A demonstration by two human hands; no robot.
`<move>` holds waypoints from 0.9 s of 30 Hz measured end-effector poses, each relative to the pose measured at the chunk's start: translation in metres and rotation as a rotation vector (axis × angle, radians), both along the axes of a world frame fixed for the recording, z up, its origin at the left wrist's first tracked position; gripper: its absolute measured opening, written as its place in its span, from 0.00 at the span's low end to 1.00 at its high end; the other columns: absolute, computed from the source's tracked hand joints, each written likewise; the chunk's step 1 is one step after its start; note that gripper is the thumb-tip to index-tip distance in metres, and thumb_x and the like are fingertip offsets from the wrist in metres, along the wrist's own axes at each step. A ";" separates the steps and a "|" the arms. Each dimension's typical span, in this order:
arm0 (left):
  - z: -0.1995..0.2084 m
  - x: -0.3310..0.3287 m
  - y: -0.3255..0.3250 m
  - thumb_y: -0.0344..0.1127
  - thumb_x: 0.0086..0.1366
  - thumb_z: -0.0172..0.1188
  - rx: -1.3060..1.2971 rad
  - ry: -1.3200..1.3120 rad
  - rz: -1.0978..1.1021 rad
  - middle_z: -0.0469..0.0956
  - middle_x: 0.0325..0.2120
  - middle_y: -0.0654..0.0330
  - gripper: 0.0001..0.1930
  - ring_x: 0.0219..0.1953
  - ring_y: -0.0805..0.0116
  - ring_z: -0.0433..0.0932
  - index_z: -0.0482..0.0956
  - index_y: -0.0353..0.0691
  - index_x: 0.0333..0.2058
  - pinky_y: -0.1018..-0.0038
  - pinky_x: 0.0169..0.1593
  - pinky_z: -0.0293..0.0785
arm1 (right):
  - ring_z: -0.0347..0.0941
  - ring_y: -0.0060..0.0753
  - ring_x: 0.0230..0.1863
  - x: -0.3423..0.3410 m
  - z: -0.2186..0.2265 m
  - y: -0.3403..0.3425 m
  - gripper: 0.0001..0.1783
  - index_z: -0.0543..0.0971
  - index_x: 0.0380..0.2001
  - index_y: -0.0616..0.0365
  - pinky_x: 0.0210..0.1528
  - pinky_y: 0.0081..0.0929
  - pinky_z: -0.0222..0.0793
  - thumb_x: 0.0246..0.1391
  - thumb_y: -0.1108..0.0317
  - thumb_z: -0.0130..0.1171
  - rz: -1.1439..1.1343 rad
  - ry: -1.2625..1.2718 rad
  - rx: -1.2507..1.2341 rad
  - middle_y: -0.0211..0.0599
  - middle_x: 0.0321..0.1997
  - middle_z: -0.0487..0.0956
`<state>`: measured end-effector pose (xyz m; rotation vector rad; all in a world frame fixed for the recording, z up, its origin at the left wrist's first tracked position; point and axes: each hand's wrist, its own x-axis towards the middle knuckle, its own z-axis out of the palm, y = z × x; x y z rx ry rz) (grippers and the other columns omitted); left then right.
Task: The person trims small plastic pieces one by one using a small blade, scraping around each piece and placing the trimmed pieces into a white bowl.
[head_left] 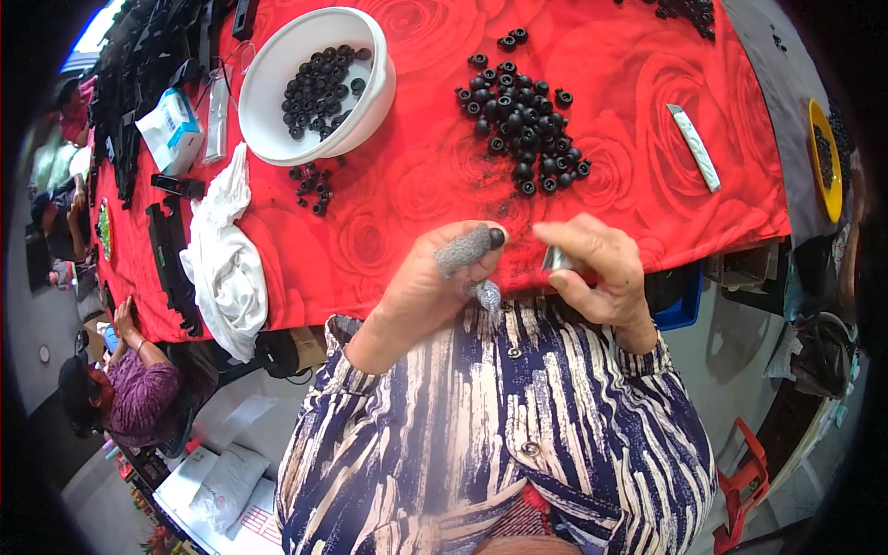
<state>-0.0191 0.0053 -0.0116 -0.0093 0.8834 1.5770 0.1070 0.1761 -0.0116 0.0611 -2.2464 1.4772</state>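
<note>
My left hand point(407, 291) is closed in a pinch on a small round black plastic part point(497, 238), just over the front edge of the table. A grey knitted cover point(464, 250) wraps one of its fingers, and a silvery wrapping point(487, 295) shows lower down. To its right, my right hand point(606, 268) is closed on a small shiny metal blade point(556, 259), held apart from the part. Ahead of both hands lies a loose pile of similar black parts point(527, 125), with dark crumbs scattered below it.
A white bowl point(381, 92) with black parts stands at the far left, and smaller pieces point(314, 190) lie beside it. Left are a white cloth point(229, 268) and long black plastic strips point(169, 254). At right rest a pale-handled cutter point(694, 148) and a yellow tray point(835, 190). Another person point(139, 398) sits left.
</note>
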 end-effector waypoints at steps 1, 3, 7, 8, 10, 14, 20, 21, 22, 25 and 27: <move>0.001 0.002 0.001 0.39 0.63 0.54 0.019 -0.025 0.051 0.69 0.24 0.70 0.12 0.25 0.83 0.62 0.74 0.36 0.37 0.85 0.30 0.57 | 0.69 0.36 0.20 -0.003 0.006 -0.003 0.20 0.75 0.41 0.67 0.21 0.27 0.64 0.40 0.76 0.62 -0.047 -0.040 -0.012 0.42 0.23 0.73; 0.008 0.007 0.002 0.40 0.63 0.54 0.022 -0.032 0.032 0.69 0.24 0.70 0.12 0.26 0.83 0.63 0.74 0.37 0.37 0.85 0.30 0.59 | 0.68 0.33 0.19 -0.016 0.002 -0.016 0.22 0.76 0.41 0.66 0.21 0.25 0.62 0.37 0.76 0.64 -0.066 0.044 0.000 0.40 0.23 0.74; 0.015 0.009 0.004 0.42 0.63 0.54 -0.003 -0.192 -0.033 0.69 0.26 0.70 0.13 0.27 0.84 0.64 0.74 0.38 0.37 0.86 0.32 0.64 | 0.67 0.32 0.18 -0.018 -0.011 -0.026 0.23 0.77 0.40 0.63 0.20 0.26 0.60 0.34 0.75 0.67 -0.123 0.149 0.088 0.38 0.21 0.74; 0.012 0.009 0.001 0.42 0.64 0.54 0.046 -0.226 -0.089 0.69 0.26 0.71 0.12 0.26 0.85 0.64 0.74 0.39 0.36 0.85 0.32 0.66 | 0.68 0.34 0.18 -0.016 -0.012 -0.028 0.21 0.77 0.38 0.65 0.19 0.27 0.61 0.34 0.75 0.66 -0.129 0.204 0.109 0.37 0.20 0.73; 0.008 0.013 0.001 0.41 0.65 0.52 0.068 -0.273 -0.060 0.70 0.25 0.71 0.11 0.25 0.85 0.64 0.74 0.39 0.37 0.85 0.30 0.67 | 0.67 0.31 0.16 -0.017 -0.009 -0.031 0.21 0.77 0.38 0.67 0.17 0.26 0.57 0.36 0.74 0.66 -0.144 0.303 0.158 0.33 0.18 0.71; 0.004 0.012 0.001 0.39 0.65 0.52 0.058 -0.262 -0.063 0.70 0.25 0.71 0.10 0.25 0.85 0.64 0.74 0.39 0.37 0.86 0.29 0.66 | 0.61 0.25 0.14 -0.016 -0.008 -0.031 0.22 0.77 0.40 0.66 0.16 0.24 0.52 0.36 0.73 0.67 -0.164 0.366 0.310 0.29 0.18 0.71; 0.011 0.014 -0.002 0.34 0.63 0.54 0.120 -0.203 -0.020 0.74 0.28 0.67 0.11 0.28 0.84 0.69 0.74 0.35 0.41 0.87 0.32 0.68 | 0.63 0.27 0.15 -0.016 -0.009 -0.034 0.21 0.77 0.39 0.64 0.17 0.24 0.55 0.36 0.76 0.67 -0.170 0.376 0.180 0.31 0.19 0.71; 0.012 0.015 -0.003 0.34 0.63 0.54 0.113 -0.210 -0.022 0.74 0.28 0.67 0.11 0.28 0.84 0.69 0.74 0.35 0.41 0.87 0.32 0.68 | 0.63 0.27 0.15 -0.016 -0.008 -0.036 0.21 0.77 0.39 0.64 0.17 0.24 0.55 0.36 0.76 0.67 -0.174 0.368 0.175 0.31 0.19 0.71; 0.013 0.016 -0.004 0.33 0.63 0.55 0.083 -0.015 0.038 0.74 0.29 0.66 0.11 0.30 0.83 0.71 0.74 0.35 0.42 0.87 0.33 0.68 | 0.64 0.28 0.15 -0.015 -0.008 -0.038 0.20 0.77 0.37 0.63 0.18 0.24 0.57 0.35 0.77 0.67 -0.216 0.327 0.114 0.32 0.19 0.72; 0.014 0.016 -0.006 0.29 0.59 0.59 -0.021 0.274 0.099 0.77 0.32 0.63 0.12 0.34 0.80 0.73 0.76 0.35 0.42 0.84 0.36 0.70 | 0.66 0.26 0.18 -0.011 0.001 -0.039 0.15 0.76 0.35 0.60 0.21 0.21 0.61 0.40 0.76 0.65 -0.238 0.168 -0.073 0.33 0.21 0.72; 0.008 0.018 -0.005 0.25 0.55 0.62 -0.020 0.913 0.210 0.77 0.32 0.60 0.13 0.33 0.74 0.75 0.76 0.34 0.40 0.80 0.38 0.71 | 0.66 0.18 0.21 -0.007 0.001 -0.037 0.12 0.76 0.36 0.60 0.24 0.16 0.60 0.46 0.74 0.62 -0.196 -0.091 -0.324 0.29 0.22 0.73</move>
